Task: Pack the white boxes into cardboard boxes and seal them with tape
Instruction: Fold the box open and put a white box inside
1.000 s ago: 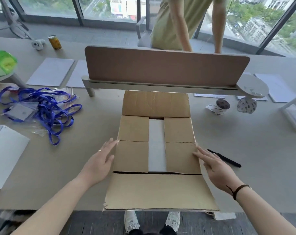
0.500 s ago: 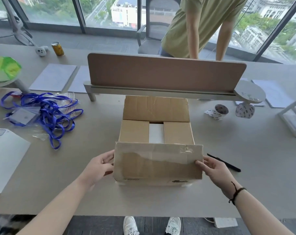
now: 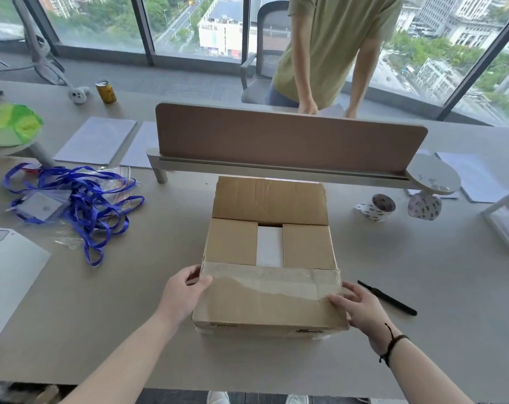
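Note:
A cardboard box (image 3: pixel 269 201) stands on the table in front of me. Its two side flaps (image 3: pixel 233 242) are folded in, and a white box (image 3: pixel 270 246) shows through the gap between them. The far flap stands upright. The near flap (image 3: pixel 270 298), with old clear tape on it, is tilted over the box's front part. My left hand (image 3: pixel 180 295) grips its left end, thumb on top. My right hand (image 3: pixel 361 310) holds its right end, thumb on the flap and fingers round the edge.
Two tape rolls (image 3: pixel 378 207) lie at the right behind a black pen (image 3: pixel 387 298). Blue lanyards (image 3: pixel 84 199) and a white sheet (image 3: pixel 8 272) lie at the left. A brown desk divider (image 3: pixel 288 138) stands right behind the box, with a person (image 3: pixel 335 48) beyond it.
The near flap lay flat toward me a second ago. Both hands took its ends, lifted it and are folding it over the box top.

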